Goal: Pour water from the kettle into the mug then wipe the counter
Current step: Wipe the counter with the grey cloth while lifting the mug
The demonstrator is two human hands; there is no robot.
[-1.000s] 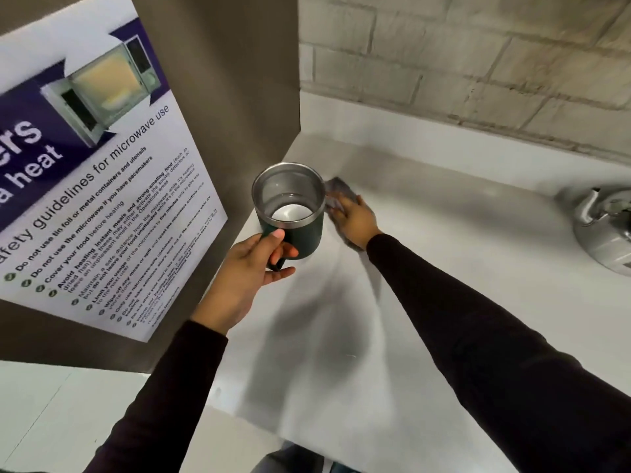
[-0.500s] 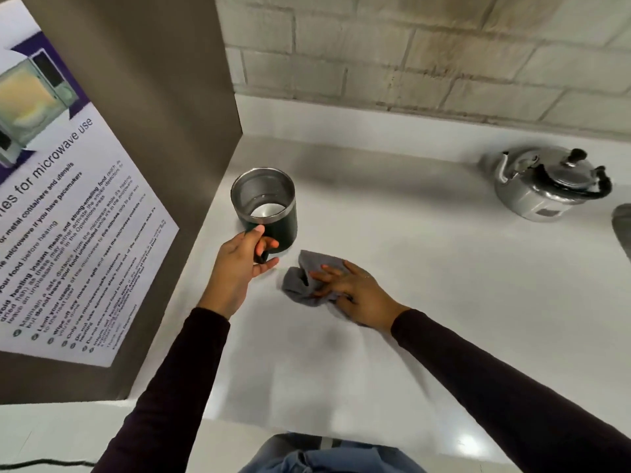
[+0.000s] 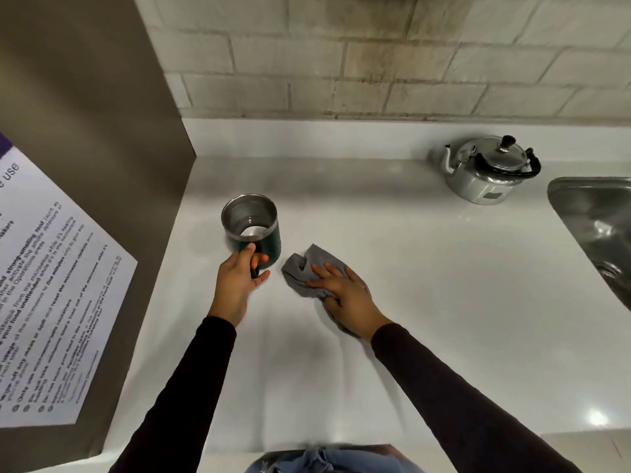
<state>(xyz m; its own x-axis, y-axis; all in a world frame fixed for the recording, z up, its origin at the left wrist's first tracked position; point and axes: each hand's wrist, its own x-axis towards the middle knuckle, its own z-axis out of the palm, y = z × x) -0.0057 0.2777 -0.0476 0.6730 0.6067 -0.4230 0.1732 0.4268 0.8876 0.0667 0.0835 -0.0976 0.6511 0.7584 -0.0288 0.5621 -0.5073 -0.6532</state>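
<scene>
Readable text is found only on the poster (image 3: 51, 285) fixed to the brown panel (image 3: 85, 114) at the left. The word "use" is seen in large letters near its top edge. In the bulleted lines below, fragments such as "strong-smelling food" and "your food unattended" can be made out; the rest is blurred.

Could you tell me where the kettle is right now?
In the head view, the kettle stands at the back right of the counter, near the wall and just left of the sink.
</scene>
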